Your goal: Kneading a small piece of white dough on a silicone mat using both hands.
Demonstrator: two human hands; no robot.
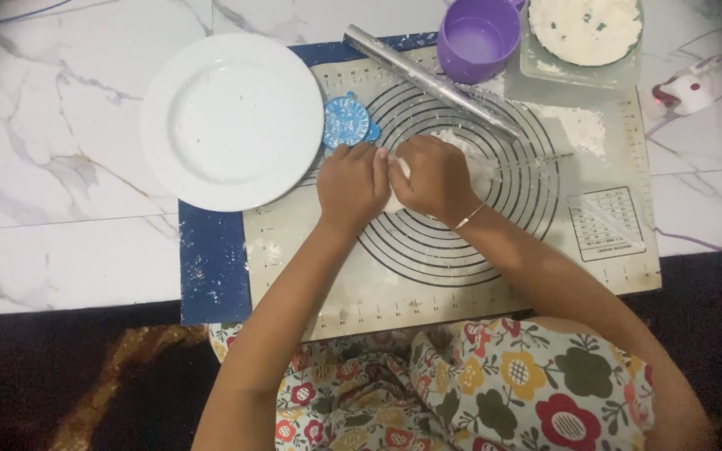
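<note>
Floral lap [461, 384]; both hands [394, 179] hide dough [396, 200].

plate [231, 121]: glossy ceramic, perhaps | rolling pin [428, 79]: shiny metal | mat [461, 276]: matt (floury) | cup [480, 38]: smooth plastic

No packages, signs or screens show. The only label-like thing is 1 small printed chart [607, 224], a pale rectangle with dark lines, on the right part of the cream baking mat [311, 276] on the tabletop.

Both hands [394, 179] pinching dough [398, 185], apparently, on mat [311, 276]
</note>
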